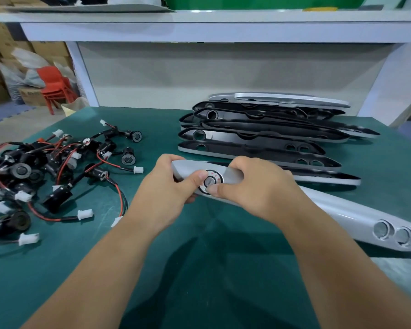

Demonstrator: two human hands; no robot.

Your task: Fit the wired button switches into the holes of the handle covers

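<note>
Right, both hands are on the silver handle cover (342, 211), which runs from the middle of the bench (199, 269) out toward its right edge. The left hand (167, 187) wraps the cover's left tip, fingers curled over the far side, thumb pressing the button switch (210, 181) seated in the hole there. The right hand (253, 186) clamps the cover just beside it, fingers hooked over the far edge, thumb on the switch's near rim. Two round holes (392, 232) show at the cover's right end. Loose wired switches (45, 167) pile up by the bench's left edge, and dark cover shells (259, 136) are stacked toward the far edge.
</note>
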